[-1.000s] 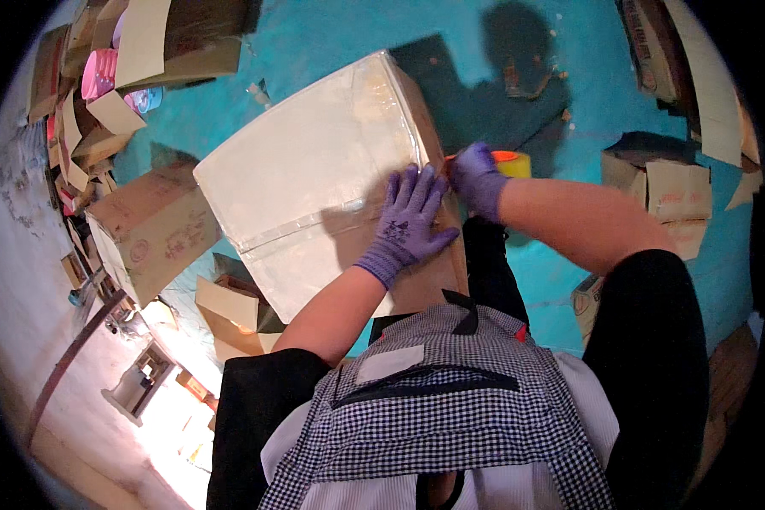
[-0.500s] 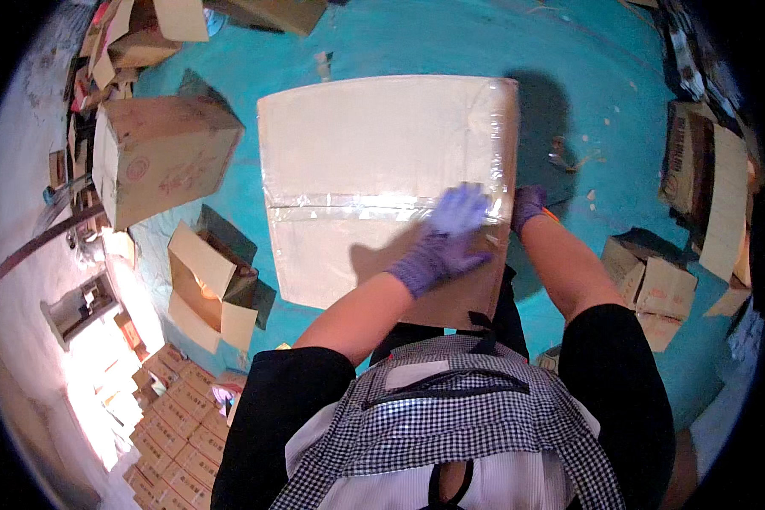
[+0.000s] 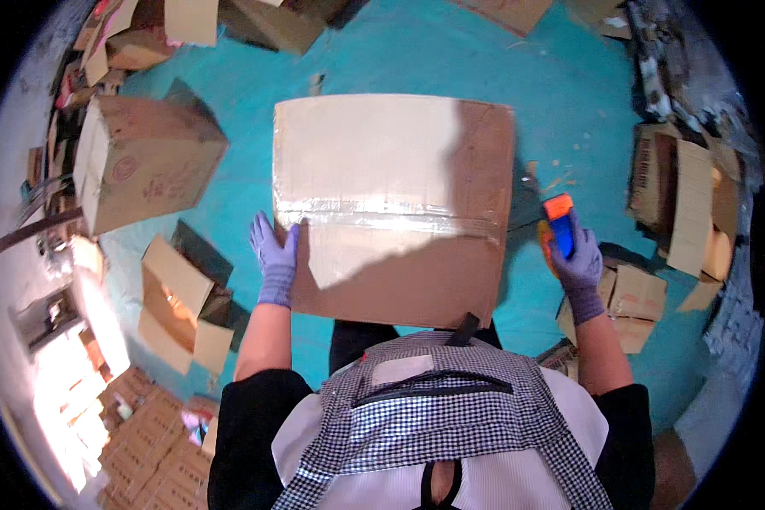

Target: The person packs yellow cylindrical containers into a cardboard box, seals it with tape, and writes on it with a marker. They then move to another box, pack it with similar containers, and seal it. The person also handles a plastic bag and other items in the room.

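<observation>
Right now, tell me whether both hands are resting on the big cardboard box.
No: only the left hand touches the cardboard box; the right hand is off to its side, holding a tape dispenser.

Left hand (image 3: 275, 259), gloved, lies flat with fingers spread against the left edge of the cardboard box (image 3: 391, 204); right hand (image 3: 575, 259), gloved, is closed in a grip beyond the box's right edge.

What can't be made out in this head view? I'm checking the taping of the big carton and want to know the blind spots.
- Near edge of the cardboard box: hidden by the person's checked apron.
- Tape dispenser: its lower part is wrapped by the right hand; the roll barely shows.
- Left hand: whether its palm presses the box side is unclear.
- Tape strip: glare hides how well it is stuck.
</observation>
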